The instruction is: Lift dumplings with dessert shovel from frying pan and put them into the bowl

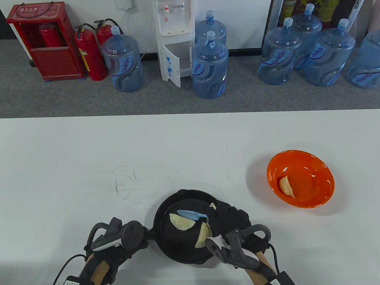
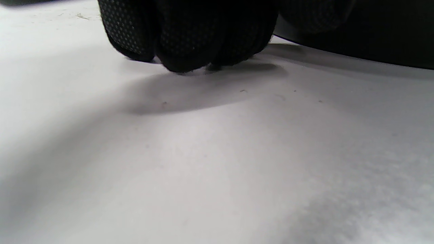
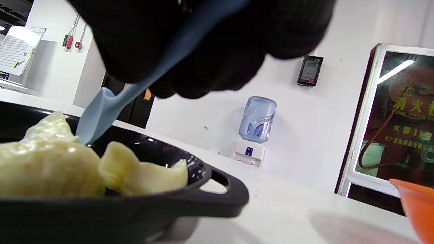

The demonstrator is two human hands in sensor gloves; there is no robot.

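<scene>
A white counter point(image 1: 82, 161) carries a black frying pan point(image 1: 162, 220) at its near edge; an orange bowl point(image 1: 319, 186) sits right of the pan, well apart.

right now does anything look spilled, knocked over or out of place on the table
Nothing stands out. Dumplings lie inside the frying pan, one dumpling sits in the upright orange bowl, and nothing has spilled onto the table.

**Even light overhead, soft focus at the wrists**

The table view is evenly and brightly lit; soft shadows are cast beside the bowl point(image 1: 300, 178) and frying pan point(image 1: 185, 227). Straight lines are bowed at its edges. In the left wrist view, the table point(image 2: 217, 162) is blurred and shadowed. In the right wrist view, the dessert shovel point(image 3: 101, 113) is rendered out of focus.
</scene>
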